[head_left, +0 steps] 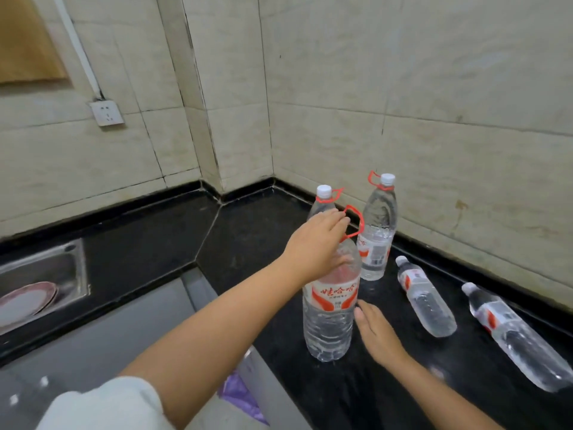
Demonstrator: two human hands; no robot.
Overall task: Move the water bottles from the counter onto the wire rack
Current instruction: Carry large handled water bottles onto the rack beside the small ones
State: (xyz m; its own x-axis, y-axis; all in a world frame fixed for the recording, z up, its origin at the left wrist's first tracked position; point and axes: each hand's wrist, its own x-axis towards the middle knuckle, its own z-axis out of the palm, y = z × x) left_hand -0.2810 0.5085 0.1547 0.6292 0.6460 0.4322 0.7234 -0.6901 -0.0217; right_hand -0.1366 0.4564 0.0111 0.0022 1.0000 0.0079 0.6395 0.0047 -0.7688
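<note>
Head view. Five water bottles on the black counter (pixel 263 231), none moved yet; wire rack not in frame.

Nearest large bottle (pixel 330 308): upright, long axis vertical, standing at the near edge of the group, red carry handle (pixel 353 223) looped up and to the right of its neck. Cap hidden under the hand.

Left hand (pixel 316 243): laid over neck and shoulder of this bottle from the left, fingers mostly straight and reaching toward the handle, thumb down against the shoulder. No closed grasp visible; whether a fingertip hooks the handle cannot be told.

Right hand (pixel 376 330): low, just right of the bottle's lower body, fingers straight and relaxed, thumb close to or touching the wall. Holding nothing.

Key relation: bottle sits between both hands, left hand above at the neck, right hand beside the base. Handle lies just beyond the left fingertips, so left hand nearer for a lift by the loop.

Second large bottle (pixel 322 200) directly behind, third large bottle (pixel 376 231) far right by the wall, both upright. Two small bottles lying flat at right, caps pointing far-left: one (pixel 426 297), other (pixel 514 336).

Judgement: grasp stage on the first bottle.
</note>
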